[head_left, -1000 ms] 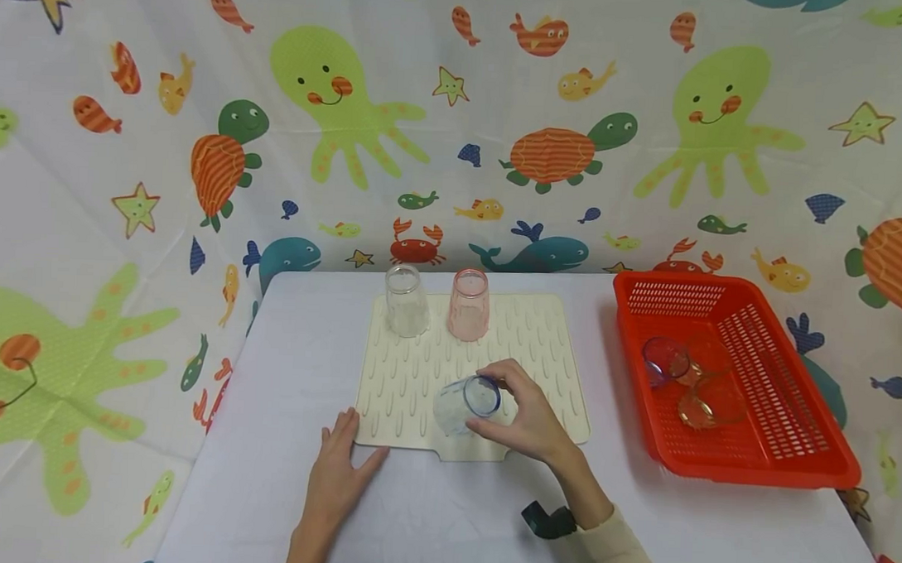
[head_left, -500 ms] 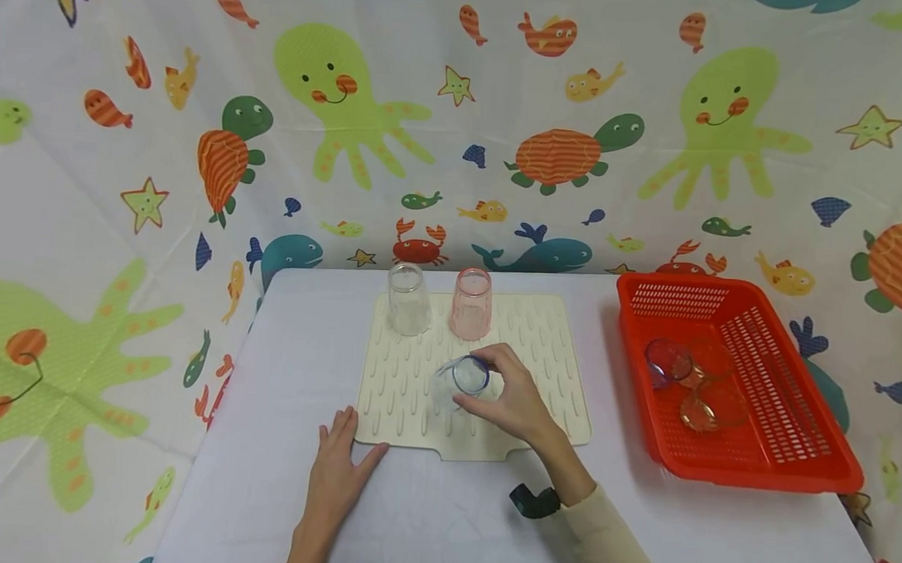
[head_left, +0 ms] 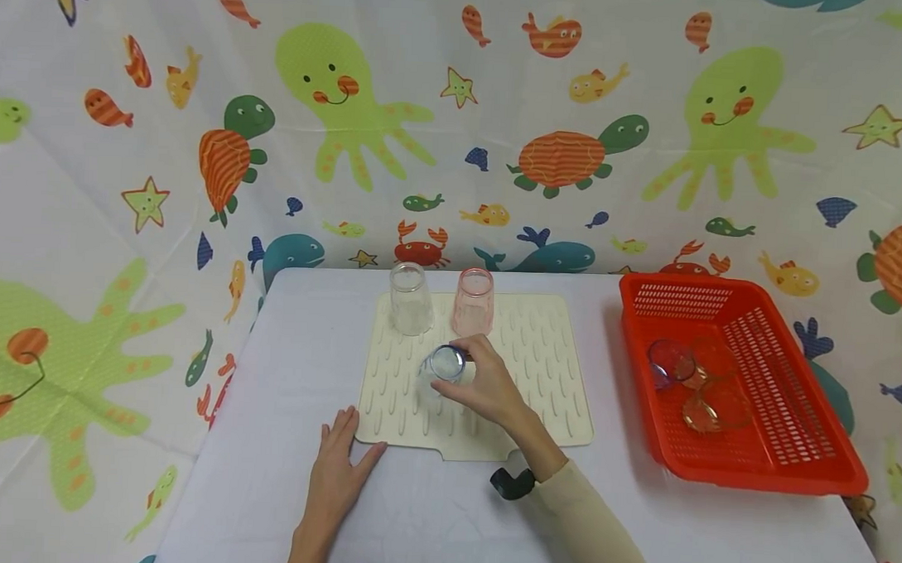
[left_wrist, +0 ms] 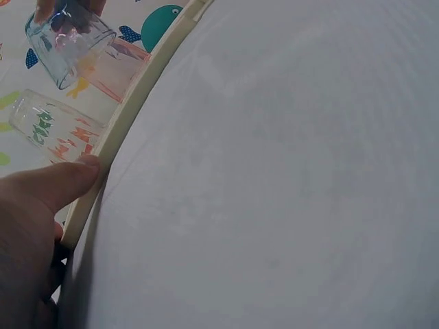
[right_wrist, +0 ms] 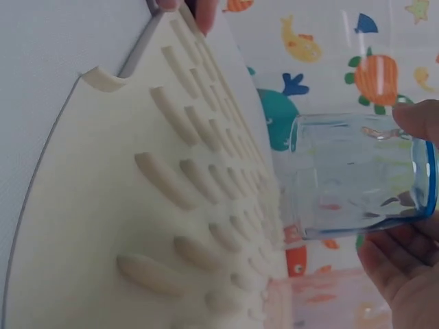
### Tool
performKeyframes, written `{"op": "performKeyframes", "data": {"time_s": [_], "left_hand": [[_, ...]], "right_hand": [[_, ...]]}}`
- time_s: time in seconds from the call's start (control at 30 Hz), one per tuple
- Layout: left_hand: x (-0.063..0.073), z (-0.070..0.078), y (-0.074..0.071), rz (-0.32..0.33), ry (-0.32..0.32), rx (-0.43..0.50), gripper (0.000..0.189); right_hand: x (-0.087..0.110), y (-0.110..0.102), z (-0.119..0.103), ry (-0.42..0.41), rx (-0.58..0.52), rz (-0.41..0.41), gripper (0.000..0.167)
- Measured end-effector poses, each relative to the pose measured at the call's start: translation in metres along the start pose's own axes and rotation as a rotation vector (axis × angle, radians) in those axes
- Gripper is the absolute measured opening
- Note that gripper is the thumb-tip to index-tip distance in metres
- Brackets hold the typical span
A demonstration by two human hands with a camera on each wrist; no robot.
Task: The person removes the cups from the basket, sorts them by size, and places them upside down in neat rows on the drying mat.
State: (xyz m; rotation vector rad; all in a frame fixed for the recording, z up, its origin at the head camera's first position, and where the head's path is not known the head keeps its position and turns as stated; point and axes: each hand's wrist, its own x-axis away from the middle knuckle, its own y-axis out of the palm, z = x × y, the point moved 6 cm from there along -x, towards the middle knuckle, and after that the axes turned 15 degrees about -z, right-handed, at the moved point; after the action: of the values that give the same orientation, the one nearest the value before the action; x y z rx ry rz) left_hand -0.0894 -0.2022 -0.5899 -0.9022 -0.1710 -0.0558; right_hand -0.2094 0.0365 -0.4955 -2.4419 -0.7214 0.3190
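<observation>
My right hand (head_left: 488, 384) pinches a clear drinking glass with a blue-tinted end (head_left: 445, 362) between thumb and fingers. In the right wrist view the blue end of this glass (right_wrist: 357, 178) is in my fingers, and its other end points at the cream ridged drying mat (right_wrist: 185, 205), held just off it. My left hand (head_left: 336, 460) lies at the mat's near left corner with fingers straight; in the left wrist view its thumb (left_wrist: 75, 179) touches the mat's edge. A clear glass (head_left: 411, 301) and a pink glass (head_left: 473, 305) stand side by side, narrower end up, at the mat's back.
A red plastic basket (head_left: 757, 474) stands at the right, holding several tinted glasses, among them a purplish one (head_left: 670, 362) and an amber one (head_left: 703, 413). White cloth (head_left: 300, 334) covers the table. A curtain (head_left: 453, 224) printed with sea animals hangs behind.
My right hand has carried the blue-tinted glass leftward and away from me over the mat, toward the two standing glasses. My left hand has stayed at the mat's corner.
</observation>
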Motion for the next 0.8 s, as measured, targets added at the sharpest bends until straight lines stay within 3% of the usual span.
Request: {"op": "performKeyframes", "data": {"time_s": [0.2,0.8], "left_hand": [[-0.001,-0.002,0.001,-0.003,-0.001,-0.001,0.08],[-0.002,-0.003,0.001,0.014,0.013,0.013,0.078]], "right_hand": [[-0.014,0.007,0.004,0.068,0.023,-0.008,0.06],[-0.054,0.022,0.005,0.068,0.105,-0.038,0.065]]}}
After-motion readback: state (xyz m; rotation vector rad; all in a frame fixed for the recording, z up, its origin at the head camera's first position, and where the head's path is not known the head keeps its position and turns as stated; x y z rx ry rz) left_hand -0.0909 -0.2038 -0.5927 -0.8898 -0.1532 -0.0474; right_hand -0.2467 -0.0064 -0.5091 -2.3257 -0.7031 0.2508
